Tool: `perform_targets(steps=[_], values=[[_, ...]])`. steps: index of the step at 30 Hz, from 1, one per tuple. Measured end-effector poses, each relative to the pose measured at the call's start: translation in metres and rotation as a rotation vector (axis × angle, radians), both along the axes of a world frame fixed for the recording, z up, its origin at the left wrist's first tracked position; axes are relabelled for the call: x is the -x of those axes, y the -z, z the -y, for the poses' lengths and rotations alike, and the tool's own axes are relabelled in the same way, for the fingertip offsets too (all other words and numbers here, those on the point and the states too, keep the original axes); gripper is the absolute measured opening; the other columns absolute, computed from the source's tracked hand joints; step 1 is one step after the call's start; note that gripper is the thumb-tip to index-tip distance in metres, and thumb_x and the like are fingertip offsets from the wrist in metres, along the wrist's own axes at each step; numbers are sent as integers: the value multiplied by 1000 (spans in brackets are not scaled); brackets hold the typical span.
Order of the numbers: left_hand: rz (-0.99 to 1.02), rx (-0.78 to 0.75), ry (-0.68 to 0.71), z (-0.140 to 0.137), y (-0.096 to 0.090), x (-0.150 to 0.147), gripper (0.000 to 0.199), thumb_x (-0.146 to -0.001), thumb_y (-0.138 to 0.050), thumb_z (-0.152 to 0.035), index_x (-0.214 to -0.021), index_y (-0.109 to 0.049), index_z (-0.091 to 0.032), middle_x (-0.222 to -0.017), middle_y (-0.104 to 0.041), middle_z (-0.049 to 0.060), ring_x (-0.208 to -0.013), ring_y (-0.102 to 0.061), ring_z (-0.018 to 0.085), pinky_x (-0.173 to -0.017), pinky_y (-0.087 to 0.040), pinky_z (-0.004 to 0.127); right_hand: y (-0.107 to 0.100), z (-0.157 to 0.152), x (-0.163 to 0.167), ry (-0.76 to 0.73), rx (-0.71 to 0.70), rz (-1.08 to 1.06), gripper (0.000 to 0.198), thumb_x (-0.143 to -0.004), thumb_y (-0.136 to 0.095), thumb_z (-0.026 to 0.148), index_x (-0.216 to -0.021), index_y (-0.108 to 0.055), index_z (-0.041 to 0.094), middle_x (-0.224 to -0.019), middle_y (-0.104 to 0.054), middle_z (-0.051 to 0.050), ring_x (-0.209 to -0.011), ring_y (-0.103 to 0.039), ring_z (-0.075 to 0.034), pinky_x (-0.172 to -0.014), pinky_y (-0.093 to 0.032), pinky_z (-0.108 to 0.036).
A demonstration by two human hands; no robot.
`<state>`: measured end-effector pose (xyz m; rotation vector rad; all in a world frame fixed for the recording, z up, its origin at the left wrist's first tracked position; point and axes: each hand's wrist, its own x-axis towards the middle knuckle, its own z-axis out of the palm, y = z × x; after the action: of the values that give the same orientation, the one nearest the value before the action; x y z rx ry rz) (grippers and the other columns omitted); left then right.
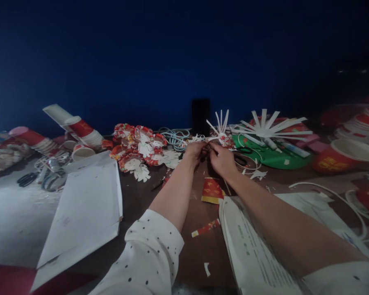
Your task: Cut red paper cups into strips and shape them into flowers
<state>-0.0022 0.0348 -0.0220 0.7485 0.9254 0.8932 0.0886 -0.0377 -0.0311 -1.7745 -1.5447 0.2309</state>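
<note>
Far out over the table, my left hand (195,152) and my right hand (223,162) meet, fingertips pinched close together. Whatever they hold is small, dark and blurred, so I cannot make it out. Just behind them stands a paper cup cut into white strips (222,125) that fan upward; whether my fingers touch it is unclear. A larger fan of white paper strips (266,129) spreads to the right, above a green sheet (264,157). Below my right hand lie a red and yellow piece of cut paper cup (212,190) and a thin stick (227,187).
Left of my hands are red patterned cut-outs (127,143), white paper cut-outs (138,169) and light blue cord (175,138). Stacked paper cups (84,133) lie farther left, near a white board (86,205). A red cup (332,162) and a printed white bag (249,246) are at right.
</note>
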Motion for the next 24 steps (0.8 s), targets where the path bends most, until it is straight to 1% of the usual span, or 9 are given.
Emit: perform_targets(steps=[5,9,10,12,13,15,18,21,24], values=[[70,27,-6,1,-3,1,24,-85,-58,-5,-62,-54,-12,-50,-45,-5,-37,-34,1,-39,-20,13,-1,-1,0,11,-7,-31,44,-91,-47,21,-129,-68,17,-117,-74,-12,-111,-69,-28,-99,-51,-39],[99,12,-33,1,-2,3,21,-87,-58,-5,-66,-57,-10,-55,-54,-2,-42,-41,2,-42,-29,13,1,-4,-3,29,-67,-170,40,-87,-51,22,-120,-74,16,-106,-77,-11,-102,-71,-27,-96,-52,-40],[104,8,-28,1,-2,4,20,-87,-58,-6,-67,-58,-10,-57,-55,-1,-43,-42,2,-43,-31,13,2,-5,-3,29,-72,-243,39,-87,-52,24,-119,-74,16,-97,-78,-10,-93,-73,-27,-90,-55,-40],[118,-8,-1,0,-1,6,19,-88,-58,-7,-69,-59,-10,-59,-56,-1,-44,-44,3,-45,-34,13,4,-7,-4,12,-55,-439,42,-85,-55,30,-120,-73,16,-73,-74,-6,-68,-69,-22,-70,-57,-36],[125,-19,12,0,-1,7,19,-88,-58,-8,-70,-59,-11,-59,-56,-2,-45,-44,3,-45,-34,13,5,-7,-4,-5,-39,-550,44,-85,-56,33,-122,-72,16,-64,-69,-3,-57,-64,-19,-60,-54,-33],[130,-35,32,0,0,8,18,-89,-58,-10,-71,-59,-12,-59,-54,-3,-46,-45,3,-45,-35,13,5,-8,-3,-29,-18,-756,50,-81,-60,39,-125,-70,16,-57,-61,2,-45,-52,-14,-47,-45,-27],[119,-38,46,0,2,7,17,-89,-61,-14,-72,-58,-13,-59,-53,-3,-47,-46,4,-47,-37,14,4,-8,0,-37,-12,-937,57,-76,-65,40,-127,-68,17,-59,-58,3,-44,-45,-10,-41,-36,-22],[98,-41,75,0,3,4,17,-89,-62,-19,-73,-60,-13,-61,-55,-1,-49,-49,5,-49,-39,16,2,-8,2,-27,-22,-979,59,-74,-66,40,-128,-67,16,-56,-54,5,-44,-43,-9,-41,-35,-21],[76,-62,101,2,3,2,22,-90,-60,-21,-69,-59,-14,-58,-51,-3,-49,-47,5,-53,-41,17,3,-9,2,4,-31,-985,59,-73,-66,38,-127,-68,16,-50,-49,7,-43,-42,-9,-40,-34,-21]])
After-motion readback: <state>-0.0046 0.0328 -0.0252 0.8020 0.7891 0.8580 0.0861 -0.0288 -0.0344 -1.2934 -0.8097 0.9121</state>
